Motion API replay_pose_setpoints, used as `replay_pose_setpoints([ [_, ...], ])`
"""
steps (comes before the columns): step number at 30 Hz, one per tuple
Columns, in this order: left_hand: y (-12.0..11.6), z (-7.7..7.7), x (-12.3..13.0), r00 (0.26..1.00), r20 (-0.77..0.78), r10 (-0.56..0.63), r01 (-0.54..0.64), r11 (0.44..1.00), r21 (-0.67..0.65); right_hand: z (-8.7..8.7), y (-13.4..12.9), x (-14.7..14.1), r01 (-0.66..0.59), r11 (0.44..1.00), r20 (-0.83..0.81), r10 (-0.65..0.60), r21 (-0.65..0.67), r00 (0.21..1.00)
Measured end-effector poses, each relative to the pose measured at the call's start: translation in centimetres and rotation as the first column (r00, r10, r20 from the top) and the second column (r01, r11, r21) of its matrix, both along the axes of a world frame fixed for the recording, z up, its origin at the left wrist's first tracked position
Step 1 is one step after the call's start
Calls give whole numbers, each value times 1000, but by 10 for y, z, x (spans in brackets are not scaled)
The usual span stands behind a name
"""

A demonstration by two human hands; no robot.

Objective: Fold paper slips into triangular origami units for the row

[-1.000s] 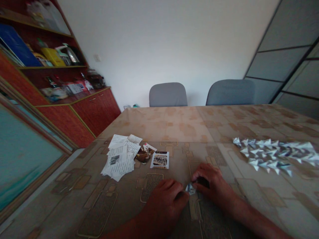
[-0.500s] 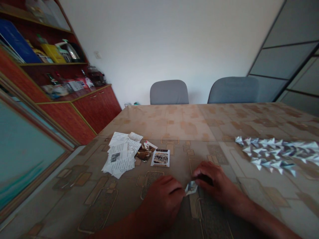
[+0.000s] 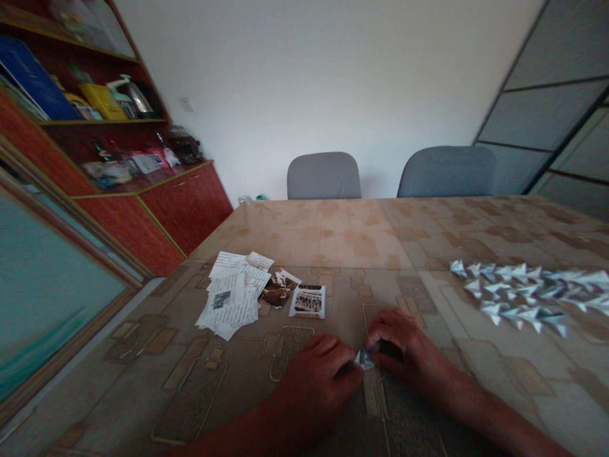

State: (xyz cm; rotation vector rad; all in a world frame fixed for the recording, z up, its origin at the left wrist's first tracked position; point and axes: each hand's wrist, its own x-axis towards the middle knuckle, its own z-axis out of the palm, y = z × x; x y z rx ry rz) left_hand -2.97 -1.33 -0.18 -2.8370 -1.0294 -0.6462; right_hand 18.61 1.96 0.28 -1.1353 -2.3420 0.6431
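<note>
Both hands meet over a small folded piece of printed paper (image 3: 365,360) lying on the patterned table (image 3: 333,247) near its front edge. My left hand (image 3: 316,374) pinches the paper's left side with fingers curled. My right hand (image 3: 404,352) presses on its right side, covering most of it. Only a small whitish corner of the paper shows between the fingertips.
A loose pile of cut paper slips (image 3: 233,295) and small photo prints (image 3: 308,301) lies left of the hands. Rows of several folded paper triangles (image 3: 528,292) sit at the right. Two grey chairs (image 3: 323,176) stand behind the table; a red cabinet with shelves (image 3: 143,190) fills the left.
The hands have closed in on the paper piece, so less of it shows than half a second ago. The view has shifted slightly; nothing else has moved.
</note>
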Motion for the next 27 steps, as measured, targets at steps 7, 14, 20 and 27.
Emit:
replay_pose_setpoints([
  [7,2,2,-2,999,14,-32,33,999,-31,3,3,2,-30,999,24,29,29,999],
  [14,3,4,-3,998,60,-36,40,998,-55,3,1,-1,5,1000,50,-6,23,999],
  [20,3,7,-2,994,108,-30,40,995,-91,1,1,-1,-6,1000,29,6,3,1000],
  [27,4,5,-3,997,72,-20,26,996,-89,2,3,-1,-6,1000,8,6,0,1000],
])
